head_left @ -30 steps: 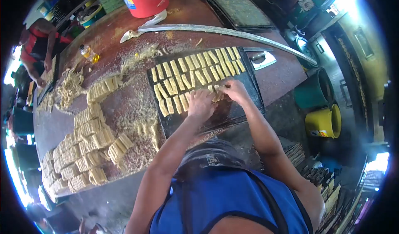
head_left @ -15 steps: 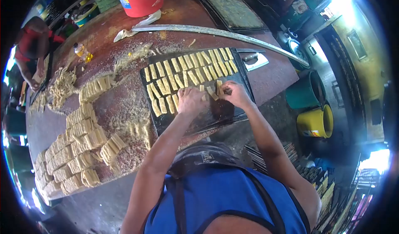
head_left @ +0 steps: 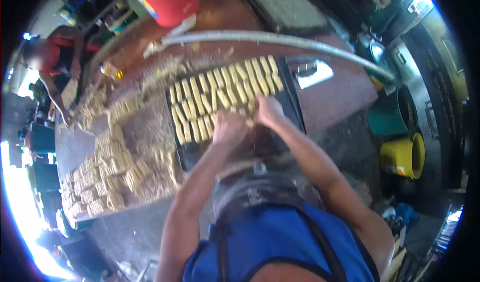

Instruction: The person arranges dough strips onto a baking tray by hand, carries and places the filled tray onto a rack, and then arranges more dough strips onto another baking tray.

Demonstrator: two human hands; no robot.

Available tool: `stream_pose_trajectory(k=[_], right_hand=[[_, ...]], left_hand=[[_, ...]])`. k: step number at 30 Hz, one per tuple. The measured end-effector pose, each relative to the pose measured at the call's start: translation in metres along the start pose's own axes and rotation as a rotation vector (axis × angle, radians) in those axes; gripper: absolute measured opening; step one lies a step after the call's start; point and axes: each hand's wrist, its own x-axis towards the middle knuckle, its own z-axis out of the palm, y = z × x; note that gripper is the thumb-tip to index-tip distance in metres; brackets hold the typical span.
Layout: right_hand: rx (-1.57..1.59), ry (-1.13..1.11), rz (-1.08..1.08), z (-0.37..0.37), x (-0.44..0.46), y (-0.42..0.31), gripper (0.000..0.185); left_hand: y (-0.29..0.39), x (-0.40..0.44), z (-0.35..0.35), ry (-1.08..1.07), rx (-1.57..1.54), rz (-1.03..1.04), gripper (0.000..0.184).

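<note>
A dark baking tray (head_left: 292, 99) holds rows of pale dough strips (head_left: 220, 77), laid side by side. My left hand (head_left: 230, 128) is over the near row, its fingers curled down and closed; what they hold, if anything, is hidden. Close by on the right, my right hand (head_left: 269, 111) pinches a dough strip at the end of that row, its fingertips partly hidden and smeared by motion. A few strips show between the two hands.
Stacked bundles of cut dough strips (head_left: 102, 174) and loose scraps cover the table's left side. Behind the tray lie a long metal bar (head_left: 280, 41) and a white-bladed scraper (head_left: 317, 75). A red bucket (head_left: 172, 4) stands at the back. Another person (head_left: 65, 57) works at far left.
My right hand has moved left and slightly up, closer to my left hand. My left hand stays over the near row. The whole view has turned a little, and the other person leans farther in.
</note>
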Motion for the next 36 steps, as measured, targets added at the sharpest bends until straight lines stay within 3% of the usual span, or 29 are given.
stream_pose_trajectory(k=[2, 3, 4, 6, 7, 9, 11, 14, 16, 17, 18, 20, 21, 24, 25, 28, 30, 33, 36], right_hand=[[0.118, -0.065, -0.013, -0.01, 0.004, 0.0, 0.021], [0.151, -0.028, -0.016, -0.014, 0.001, 0.001, 0.021], [0.183, -0.003, -0.014, -0.012, -0.002, 0.003, 0.022], [0.278, 0.122, -0.051, -0.012, -0.005, -0.003, 0.021], [0.275, 0.053, -0.068, -0.019, -0.009, -0.013, 0.021], [0.267, -0.019, -0.079, -0.012, -0.017, -0.026, 0.021], [-0.011, -0.008, -0.122, 0.011, -0.019, -0.034, 0.022], [-0.185, 0.034, -0.068, 0.021, -0.03, -0.049, 0.025], [-0.214, 0.009, 0.023, 0.02, -0.026, -0.057, 0.027], [-0.229, -0.024, 0.105, 0.02, -0.024, -0.062, 0.028], [-0.238, -0.025, 0.121, 0.019, -0.024, -0.065, 0.028], [-0.06, 0.023, 0.135, 0.012, -0.02, -0.067, 0.027], [0.099, -0.01, 0.121, 0.015, -0.016, -0.06, 0.024], [0.095, 0.09, 0.085, 0.026, -0.014, -0.053, 0.022], [0.083, 0.086, 0.091, 0.023, -0.019, -0.053, 0.022], [0.23, 0.213, 0.12, 0.011, -0.022, -0.044, 0.025], [0.151, 0.355, 0.071, 0.007, -0.017, -0.019, 0.03], [0.07, 0.216, 0.121, 0.013, -0.01, -0.007, 0.032], [0.061, 0.17, 0.087, 0.018, -0.008, -0.009, 0.034]], left_hand=[[-0.005, 0.005, -0.03, -0.004, -0.208, -0.182, 0.016], [-0.026, 0.001, -0.008, 0.134, -0.273, -0.167, 0.012], [-0.033, 0.002, -0.014, 0.099, -0.207, -0.206, 0.015], [-0.035, 0.021, -0.034, -0.067, -0.252, -0.304, 0.022], [-0.032, 0.035, -0.041, -0.068, -0.258, -0.305, 0.022], [-0.023, 0.051, -0.048, -0.444, -0.065, -0.357, 0.029], [-0.027, 0.051, -0.045, -0.403, -0.095, -0.311, 0.028], [-0.037, 0.043, -0.041, -0.338, -0.161, -0.209, 0.027], [-0.046, 0.036, -0.044, -0.232, -0.506, -0.406, 0.016], [-0.053, 0.028, -0.047, -0.065, -0.54, -0.318, 0.011], [-0.058, 0.019, -0.039, -0.073, -0.555, -0.31, 0.011], [-0.066, 0.004, -0.018, 0.053, -0.334, 0.074, 0.014], [-0.046, -0.004, -0.045, -0.113, -0.121, 0.051, 0.019], [-0.05, -0.028, -0.026, -0.041, -0.249, 0.109, 0.023], [-0.053, -0.029, -0.024, -0.107, -0.324, 0.068, 0.03], [-0.055, -0.035, -0.027, 0.08, -0.34, 0.049, 0.033], [-0.063, -0.037, -0.03, 0.054, -0.284, 0.049, 0.034], [-0.064, -0.035, -0.023, -0.014, -0.278, -0.011, 0.034], [-0.055, -0.033, -0.028, 0.056, -0.296, -0.083, 0.037]])
